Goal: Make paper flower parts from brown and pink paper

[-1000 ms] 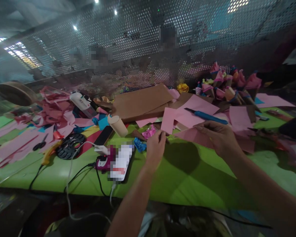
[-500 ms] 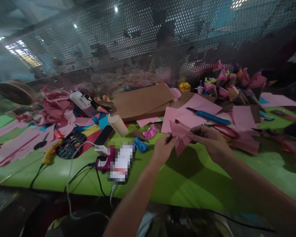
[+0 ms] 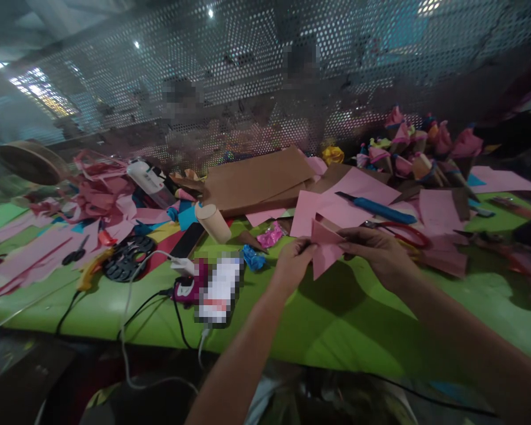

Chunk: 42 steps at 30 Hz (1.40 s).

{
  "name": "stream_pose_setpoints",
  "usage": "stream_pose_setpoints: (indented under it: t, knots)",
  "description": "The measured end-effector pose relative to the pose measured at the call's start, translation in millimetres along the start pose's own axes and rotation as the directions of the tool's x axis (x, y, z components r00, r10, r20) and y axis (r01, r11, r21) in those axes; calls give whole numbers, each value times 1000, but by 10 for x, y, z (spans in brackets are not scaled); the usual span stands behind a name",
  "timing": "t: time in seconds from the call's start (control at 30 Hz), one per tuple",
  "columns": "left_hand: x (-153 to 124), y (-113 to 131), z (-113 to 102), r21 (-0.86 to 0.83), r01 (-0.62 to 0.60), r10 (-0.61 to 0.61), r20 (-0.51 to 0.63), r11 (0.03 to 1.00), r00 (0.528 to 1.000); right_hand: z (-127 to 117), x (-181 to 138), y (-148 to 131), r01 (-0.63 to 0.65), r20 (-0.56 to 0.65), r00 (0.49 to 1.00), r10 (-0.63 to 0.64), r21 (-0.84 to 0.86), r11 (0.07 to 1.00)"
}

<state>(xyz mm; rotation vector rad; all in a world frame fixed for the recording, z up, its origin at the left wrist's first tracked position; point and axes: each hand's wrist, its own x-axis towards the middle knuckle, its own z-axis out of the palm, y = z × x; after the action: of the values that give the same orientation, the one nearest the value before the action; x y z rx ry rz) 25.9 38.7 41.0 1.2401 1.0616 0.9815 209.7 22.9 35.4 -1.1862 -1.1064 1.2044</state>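
Observation:
Held above the green tabletop is a folded piece of pink paper (image 3: 325,249), its edges pointed and its sides creased. My left hand (image 3: 295,260) pinches its left side between thumb and fingers. On the right side, my right hand (image 3: 376,251) grips the same paper with thumb and fingertips. Just behind it lie flat pink sheets (image 3: 304,211) and a blue utility knife (image 3: 376,209). Red-handled scissors (image 3: 413,234) rest to the right, partly covered by my right hand. A crumpled blue wrapper (image 3: 253,258) and a shiny pink one (image 3: 269,235) lie left of my left hand.
A brown cardboard piece (image 3: 256,180) and a cardboard tube (image 3: 215,223) sit behind. Left are a phone (image 3: 221,289) with a cable, a purple power adapter (image 3: 190,289), a yellow glue gun (image 3: 92,268) and pink scraps (image 3: 101,198). Paper flowers (image 3: 400,139) stand back right, before a perforated metal screen (image 3: 248,88).
The pink paper has tilted slightly between my hands, and its fold stands a little more upright. Both hands keep their grip. The whole view has shifted slightly.

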Motion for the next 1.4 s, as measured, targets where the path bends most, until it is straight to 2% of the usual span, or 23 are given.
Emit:
stream_pose_setpoints:
  t: [0.2, 0.37, 0.5, 0.6, 0.8, 1.03, 1.3, 1.4]
  knots:
    - [-14, -9, 2, -175, 90, -96, -28, 980, 995, 9, -15, -15, 32, 35, 999, -31, -10, 999]
    - [-25, -3, 15, -320, 194, -182, 69, 927, 981, 14, -41, -80, 103, 59, 993, -98, -102, 989]
    - [-36, 2, 19, -342, 337, -309, 136, 877, 941, 16, -55, -116, 138, 63, 990, -130, -162, 977]
    - [-29, -7, 9, -369, 385, -338, 188, 846, 922, 21, -58, -106, 144, 51, 989, -138, -149, 978]
    - [-7, -18, 0, -386, 396, -346, 196, 833, 918, 27, -67, -65, 230, 39, 973, -227, -245, 942]
    - [-87, 95, 12, -288, 383, -322, 236, 878, 917, 35, -90, -82, 353, 87, 934, -346, -360, 863]
    - [-96, 79, 4, -239, 331, -271, 252, 913, 929, 31, -109, -78, 397, 130, 916, -380, -423, 814]
    - [-89, 68, 14, -228, 279, -226, 233, 933, 946, 32, -104, -75, 382, 128, 923, -363, -411, 827]
